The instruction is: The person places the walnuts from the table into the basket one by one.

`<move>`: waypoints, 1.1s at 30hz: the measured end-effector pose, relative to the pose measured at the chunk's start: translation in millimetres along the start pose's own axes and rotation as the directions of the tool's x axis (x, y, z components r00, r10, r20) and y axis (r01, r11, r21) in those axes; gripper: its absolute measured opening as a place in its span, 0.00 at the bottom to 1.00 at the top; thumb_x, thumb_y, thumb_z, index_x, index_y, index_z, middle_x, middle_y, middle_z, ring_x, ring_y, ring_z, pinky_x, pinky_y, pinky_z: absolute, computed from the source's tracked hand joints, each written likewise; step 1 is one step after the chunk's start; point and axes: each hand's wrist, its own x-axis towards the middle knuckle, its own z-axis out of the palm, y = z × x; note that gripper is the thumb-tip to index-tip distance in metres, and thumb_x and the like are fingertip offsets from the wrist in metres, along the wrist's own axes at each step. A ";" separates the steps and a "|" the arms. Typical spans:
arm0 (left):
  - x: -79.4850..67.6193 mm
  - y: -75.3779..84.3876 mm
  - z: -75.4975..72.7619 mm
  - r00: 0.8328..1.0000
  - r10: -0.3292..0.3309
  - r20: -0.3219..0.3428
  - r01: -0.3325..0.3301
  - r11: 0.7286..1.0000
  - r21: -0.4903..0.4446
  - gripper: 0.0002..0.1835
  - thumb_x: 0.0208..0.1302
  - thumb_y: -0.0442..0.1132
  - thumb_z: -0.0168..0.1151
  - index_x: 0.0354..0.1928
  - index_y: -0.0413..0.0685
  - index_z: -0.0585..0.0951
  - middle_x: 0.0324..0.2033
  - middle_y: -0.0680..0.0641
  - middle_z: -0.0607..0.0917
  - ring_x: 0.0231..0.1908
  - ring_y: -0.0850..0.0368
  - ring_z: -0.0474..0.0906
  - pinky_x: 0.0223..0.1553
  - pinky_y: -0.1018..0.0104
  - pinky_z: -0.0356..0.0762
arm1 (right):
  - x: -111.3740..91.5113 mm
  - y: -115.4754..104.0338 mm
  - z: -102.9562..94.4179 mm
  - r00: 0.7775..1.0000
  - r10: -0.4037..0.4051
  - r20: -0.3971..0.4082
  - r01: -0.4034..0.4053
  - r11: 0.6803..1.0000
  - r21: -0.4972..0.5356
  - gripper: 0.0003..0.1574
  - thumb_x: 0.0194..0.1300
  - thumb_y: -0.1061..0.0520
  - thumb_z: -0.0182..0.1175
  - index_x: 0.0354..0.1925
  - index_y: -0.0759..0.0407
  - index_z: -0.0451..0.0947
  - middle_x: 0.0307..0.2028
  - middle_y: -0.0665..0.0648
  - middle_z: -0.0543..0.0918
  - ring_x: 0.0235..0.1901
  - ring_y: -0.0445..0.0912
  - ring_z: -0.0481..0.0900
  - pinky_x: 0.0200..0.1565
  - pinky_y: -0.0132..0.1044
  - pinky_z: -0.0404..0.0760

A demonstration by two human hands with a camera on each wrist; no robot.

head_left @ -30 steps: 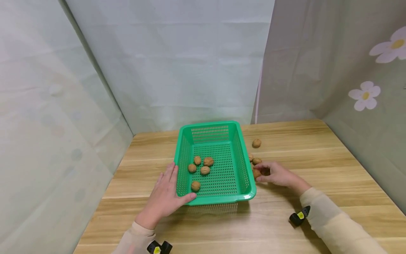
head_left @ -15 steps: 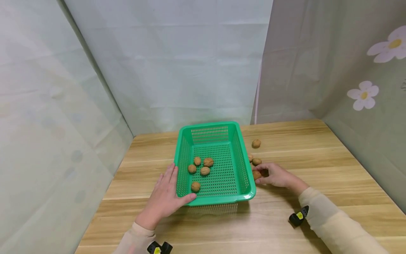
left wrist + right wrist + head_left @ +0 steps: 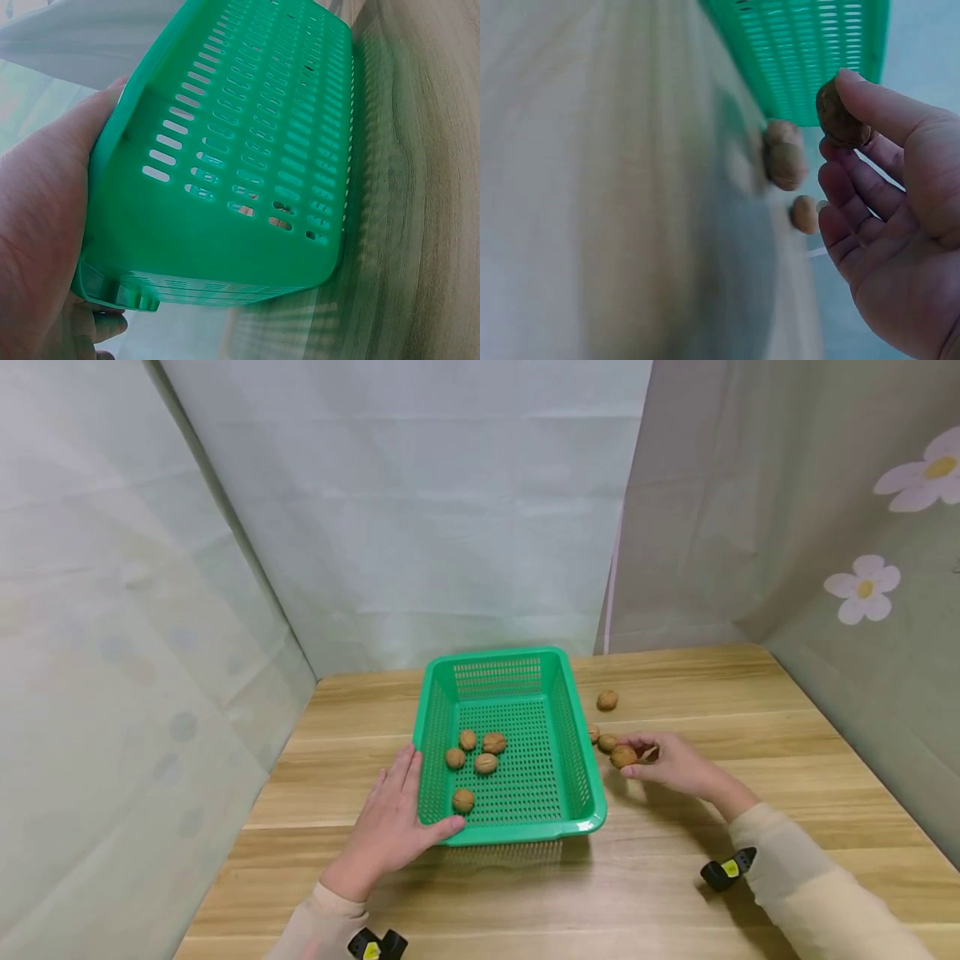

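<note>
In the head view a green plastic basket [image 3: 525,832] stands on the table with several walnuts [image 3: 486,763] inside, mostly in its left half. My left hand [image 3: 390,822] rests on its near-left corner, fingers straight along the left rim and thumb over the front rim. The left wrist view shows that hand against the slotted basket wall [image 3: 225,225]. To the right of the basket, my right hand [image 3: 678,766] pinches a walnut [image 3: 622,756] between thumb and fingers. In the right wrist view this walnut [image 3: 840,116] is held off the table, with the other fingers loosely bent.
Close to the basket's right wall lie loose walnuts [image 3: 607,743], just beyond the right hand. A further walnut [image 3: 607,700] lies farther back. The wooden table [image 3: 750,693] meets hanging cloth [image 3: 450,527] at the back and sides.
My right hand has moved right and slightly away from me, carrying the walnut from beside the basket wall. The left hand and the basket have stayed in place.
</note>
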 end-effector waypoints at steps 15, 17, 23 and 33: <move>-0.5 0.5 -1.1 1.000 -0.013 0.023 0.014 1.000 -0.008 0.62 0.52 0.75 0.57 0.73 0.34 0.52 0.74 0.39 0.48 0.73 0.46 0.44 0.68 0.42 0.46 | -2.5 -47.2 -28.2 0.991 -0.076 -0.107 0.070 0.996 -0.056 0.30 0.60 0.50 0.68 0.59 0.59 0.76 0.42 0.52 0.82 0.44 0.46 0.76 0.44 0.37 0.78; -0.6 0.6 -1.4 1.000 -0.012 0.019 0.012 1.000 -0.008 0.62 0.51 0.76 0.55 0.73 0.34 0.52 0.74 0.39 0.48 0.73 0.45 0.45 0.68 0.42 0.47 | -1.5 -53.9 -29.8 0.990 -0.087 -0.112 0.080 0.995 -0.065 0.30 0.60 0.50 0.68 0.59 0.59 0.76 0.42 0.52 0.81 0.44 0.46 0.76 0.44 0.36 0.78; -1.3 1.0 -1.5 1.000 -0.015 0.027 0.016 1.000 -0.014 0.62 0.52 0.76 0.56 0.73 0.34 0.51 0.74 0.39 0.48 0.73 0.44 0.45 0.69 0.42 0.45 | 2.3 -75.3 -30.2 0.988 -0.116 -0.106 0.113 0.993 -0.028 0.29 0.61 0.53 0.68 0.60 0.56 0.76 0.47 0.51 0.82 0.45 0.47 0.76 0.45 0.38 0.78; -1.3 0.7 -1.0 1.000 -0.018 0.025 0.019 1.000 -0.014 0.63 0.51 0.78 0.53 0.73 0.35 0.51 0.74 0.40 0.47 0.73 0.46 0.44 0.69 0.42 0.45 | 18.1 -105.5 -19.7 0.986 -0.160 -0.045 0.163 0.985 0.065 0.30 0.60 0.56 0.68 0.60 0.54 0.75 0.45 0.51 0.81 0.44 0.50 0.75 0.43 0.39 0.78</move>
